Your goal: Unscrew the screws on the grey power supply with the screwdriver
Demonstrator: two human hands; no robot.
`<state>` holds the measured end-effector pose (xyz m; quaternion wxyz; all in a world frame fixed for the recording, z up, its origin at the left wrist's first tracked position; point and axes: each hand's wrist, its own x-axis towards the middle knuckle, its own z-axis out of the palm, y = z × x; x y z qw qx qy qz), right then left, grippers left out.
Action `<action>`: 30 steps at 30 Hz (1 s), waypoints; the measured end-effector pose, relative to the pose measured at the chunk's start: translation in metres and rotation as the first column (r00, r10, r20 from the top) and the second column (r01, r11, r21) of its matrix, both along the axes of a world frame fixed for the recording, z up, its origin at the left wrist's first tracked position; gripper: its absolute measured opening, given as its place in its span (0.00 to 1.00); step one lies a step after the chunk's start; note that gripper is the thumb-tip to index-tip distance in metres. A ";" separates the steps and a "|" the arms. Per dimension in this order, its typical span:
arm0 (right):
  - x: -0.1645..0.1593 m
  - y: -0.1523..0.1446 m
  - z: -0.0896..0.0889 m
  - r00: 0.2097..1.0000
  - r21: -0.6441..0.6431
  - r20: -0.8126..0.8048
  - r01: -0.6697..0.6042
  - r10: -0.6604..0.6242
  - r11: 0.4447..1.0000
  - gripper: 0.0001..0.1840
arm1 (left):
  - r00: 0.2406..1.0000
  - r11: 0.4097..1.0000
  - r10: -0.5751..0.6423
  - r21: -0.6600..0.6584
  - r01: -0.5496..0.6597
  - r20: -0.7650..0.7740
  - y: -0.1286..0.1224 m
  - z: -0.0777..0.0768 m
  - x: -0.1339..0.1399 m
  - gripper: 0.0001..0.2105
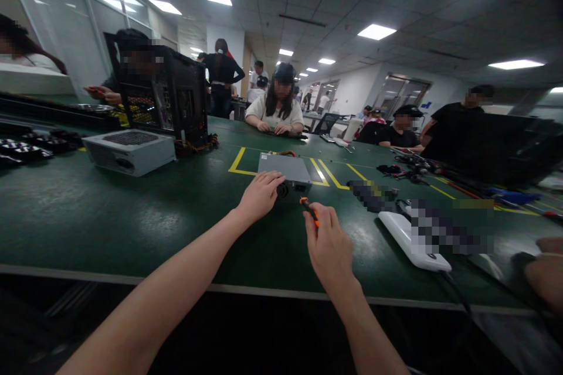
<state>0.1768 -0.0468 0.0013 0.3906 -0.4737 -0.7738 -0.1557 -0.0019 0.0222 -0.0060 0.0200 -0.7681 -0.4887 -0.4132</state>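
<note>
A grey metal computer power supply [288, 167] lies on the green table [193, 228], its near side facing me with a round fan opening and a socket. My left hand [263, 192] bends its fingers together over the near left top edge of this unit, gripping it; the thumb is mostly hidden. In my right hand [328, 240] is a screwdriver [309, 210] with a black and orange handle, tilted toward the near right corner of the unit. Its blade is too small and dark to make out, so I cannot tell whether it touches the metal.
To the left are another power supply [132, 149] and a black computer case [165, 88] with loose cables. On the right lie a white power bank-like device [413, 240] with a cable, and several tangled cables [407, 167]. A person [281, 99] sits across the table, working with both hands.
</note>
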 end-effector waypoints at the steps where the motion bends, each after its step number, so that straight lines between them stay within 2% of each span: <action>1: 0.001 0.001 0.001 1.000 -0.016 -0.008 0.019 -0.019 1.000 0.14 | 1.000 1.000 -0.014 0.001 0.014 0.015 0.000 0.000 -0.001 0.20; 4: 0.002 0.000 0.001 0.999 -0.037 -0.018 -0.037 0.036 0.999 0.14 | 1.000 0.999 -0.024 0.021 0.024 0.014 -0.002 0.000 -0.003 0.21; 7: 0.002 -0.001 0.000 0.990 -0.018 0.051 -0.134 0.135 0.991 0.14 | 1.000 0.999 -0.023 0.031 0.023 -0.001 -0.002 0.000 -0.003 0.21; 9: 0.003 -0.001 -0.001 0.991 0.001 0.083 -0.108 0.107 0.994 0.13 | 0.999 0.999 -0.040 0.031 0.039 0.023 -0.002 0.000 -0.003 0.20; 13: 0.006 -0.001 0.002 0.997 -0.009 0.067 0.048 -0.047 0.999 0.14 | 0.998 0.999 -0.041 0.036 0.040 0.038 -0.003 0.001 -0.003 0.19; 18: 0.004 -0.003 0.003 0.991 -0.001 0.094 -0.097 0.097 0.995 0.15 | 0.992 0.994 0.085 0.070 -0.079 -0.089 -0.005 0.001 -0.001 0.18; 20: 0.003 -0.002 0.004 0.996 0.004 0.081 -0.041 0.041 0.999 0.14 | 0.983 0.988 0.127 0.101 -0.114 -0.136 -0.006 0.000 0.001 0.18; 22: 0.003 -0.001 0.007 0.997 -0.022 0.045 0.071 -0.070 0.997 0.15 | 0.972 0.982 0.157 0.135 -0.134 -0.176 -0.006 0.000 0.002 0.18; 24: 0.004 -0.001 0.011 0.994 -0.063 0.032 0.104 -0.102 0.993 0.15 | 0.958 0.974 0.188 0.169 -0.153 -0.217 -0.006 -0.001 0.002 0.17; 30: -0.002 -0.009 0.007 0.987 -0.097 0.100 -0.119 0.129 0.988 0.15 | 0.929 0.960 0.227 0.226 -0.163 -0.293 -0.008 -0.002 0.003 0.17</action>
